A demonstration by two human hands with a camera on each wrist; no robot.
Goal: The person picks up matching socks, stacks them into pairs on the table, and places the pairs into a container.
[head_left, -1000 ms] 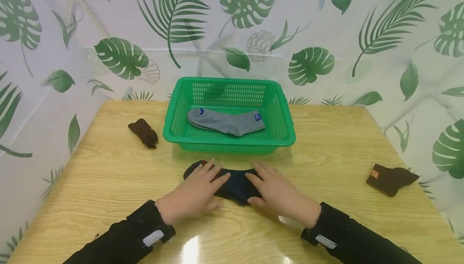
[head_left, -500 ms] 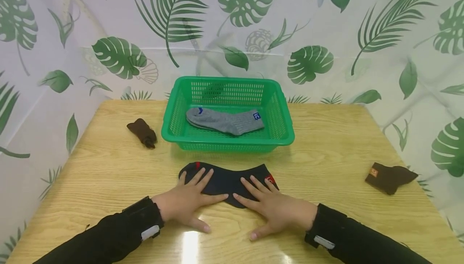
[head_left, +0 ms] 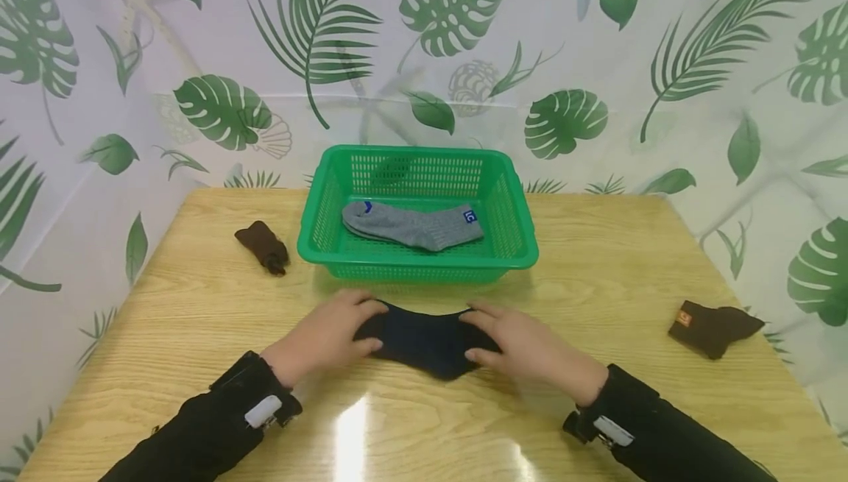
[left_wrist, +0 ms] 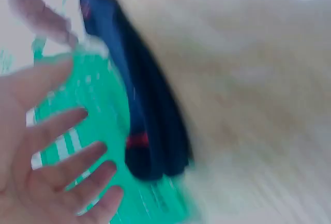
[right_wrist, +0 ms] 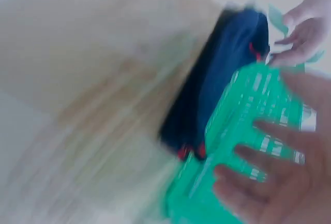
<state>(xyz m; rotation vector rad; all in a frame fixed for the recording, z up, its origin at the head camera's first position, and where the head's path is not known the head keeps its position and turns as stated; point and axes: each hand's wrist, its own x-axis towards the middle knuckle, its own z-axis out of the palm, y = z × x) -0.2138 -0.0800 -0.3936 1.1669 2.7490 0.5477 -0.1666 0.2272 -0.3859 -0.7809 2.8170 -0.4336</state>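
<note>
Now: navy socks (head_left: 424, 342), laid on the table (head_left: 430, 423) before the green basket (head_left: 417, 272); left hand (head_left: 324, 335) and right hand (head_left: 530, 346), no longer spread flat over them, at opposite ends, fingers parted; flattening apparently paused.

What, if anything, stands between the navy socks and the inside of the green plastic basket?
Only the near wall of the green plastic basket; just wooden tabletop shows between it and the navy socks. Gray socks lie inside.
</note>
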